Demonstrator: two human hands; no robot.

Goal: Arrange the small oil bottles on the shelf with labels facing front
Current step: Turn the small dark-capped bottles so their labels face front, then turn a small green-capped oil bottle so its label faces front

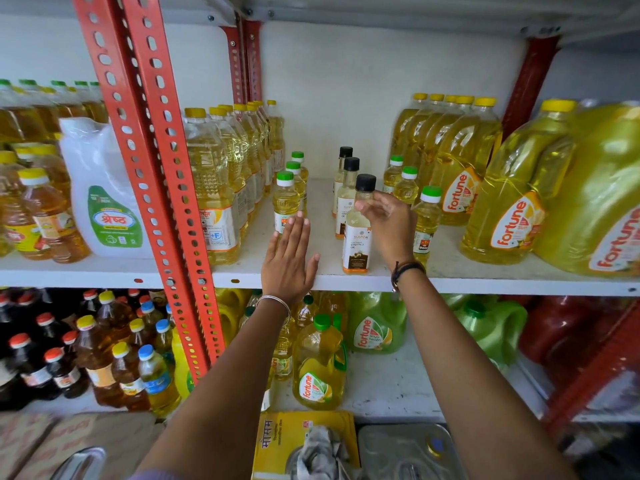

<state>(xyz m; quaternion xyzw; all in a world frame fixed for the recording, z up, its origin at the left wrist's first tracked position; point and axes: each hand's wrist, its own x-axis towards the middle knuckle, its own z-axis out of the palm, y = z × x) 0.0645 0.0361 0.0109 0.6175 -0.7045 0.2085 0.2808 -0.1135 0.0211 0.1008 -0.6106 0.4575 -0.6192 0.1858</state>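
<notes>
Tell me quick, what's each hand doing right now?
Left hand: open, flat, holding nothing.
Right hand: closed on the front coconut oil bottle.

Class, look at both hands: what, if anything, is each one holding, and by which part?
The right hand grips the front coconut oil bottle by its neck, below the cap. The left hand holds nothing.

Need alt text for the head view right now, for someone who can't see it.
The right hand grips the neck of the front black-capped coconut oil bottle, label facing front, on a white shelf. The left hand lies flat, open, before a small green-capped bottle.
</notes>
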